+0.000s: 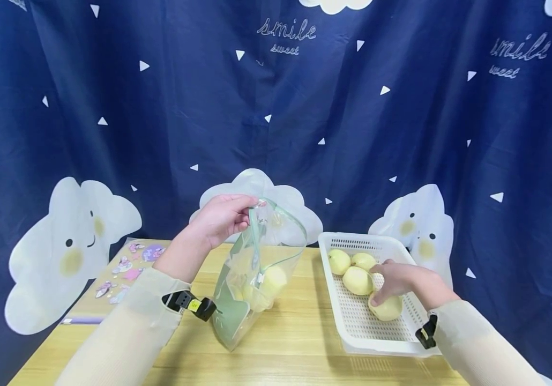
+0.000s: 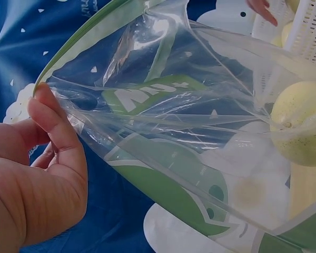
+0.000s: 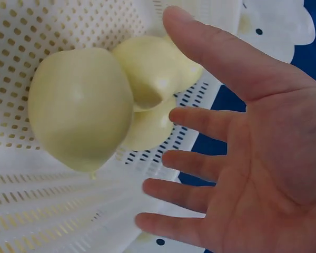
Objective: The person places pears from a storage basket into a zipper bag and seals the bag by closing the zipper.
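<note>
My left hand [image 1: 223, 217] pinches the upper rim of a clear zip bag [image 1: 234, 319] with green printing, and its mouth gapes. Pale yellow pears [image 1: 272, 283] lie low inside the bag; one pear [image 2: 301, 124] shows through the plastic in the left wrist view. Over the white basket [image 1: 330, 292], my right hand [image 1: 398, 279] reaches in beside the nearest pear [image 1: 388, 307]. In the right wrist view its fingers [image 3: 192, 158] are spread and straight, apart from that large pear [image 3: 80, 108]. Three other pears [image 1: 357, 280] sit clustered farther back in the basket.
The wooden table [image 1: 295, 348] carries the bag in the middle and the basket at the right. A sheet with colourful stickers [image 1: 121, 265] lies at the left, with a purple pen-like stick [image 1: 83, 320] by its front edge. A blue curtain [image 1: 199, 107] hangs behind.
</note>
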The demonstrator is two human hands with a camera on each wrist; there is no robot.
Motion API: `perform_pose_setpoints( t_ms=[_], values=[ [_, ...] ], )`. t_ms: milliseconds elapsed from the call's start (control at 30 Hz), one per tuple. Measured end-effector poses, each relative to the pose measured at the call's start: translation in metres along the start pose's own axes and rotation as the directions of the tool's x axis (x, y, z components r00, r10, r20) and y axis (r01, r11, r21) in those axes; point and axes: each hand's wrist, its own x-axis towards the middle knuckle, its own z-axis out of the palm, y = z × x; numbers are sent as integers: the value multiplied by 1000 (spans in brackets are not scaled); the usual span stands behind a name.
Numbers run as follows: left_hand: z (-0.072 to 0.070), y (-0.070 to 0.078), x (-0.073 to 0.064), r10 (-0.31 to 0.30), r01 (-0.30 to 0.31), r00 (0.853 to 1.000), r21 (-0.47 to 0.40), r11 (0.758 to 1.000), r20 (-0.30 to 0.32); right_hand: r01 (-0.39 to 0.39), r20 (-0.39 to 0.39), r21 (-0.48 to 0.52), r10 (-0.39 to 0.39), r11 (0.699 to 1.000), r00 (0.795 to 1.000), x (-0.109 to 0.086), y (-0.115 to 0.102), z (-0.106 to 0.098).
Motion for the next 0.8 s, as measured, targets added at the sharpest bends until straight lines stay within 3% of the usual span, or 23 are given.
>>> perform_pose_setpoints(
  t_ms=[300,533,667,800],
  values=[
    [-1,-2,2,1,-1,1000,-9,1000,-1,-117,96,35,113,993,989,4,4,5],
    [-2,-1,1,-2,3,1000,-9,1000,4,-263,175,157,236,952,956,6,13,12],
    [-1,-1,0,-4,4,1000,-9,1000,2,-274,194,213,235,938,953,6,16,14],
    [-1,-1,1,-2,2,1000,-9,1000,-5,-258,183,200,222,945,958,5,16,15]
  ],
)
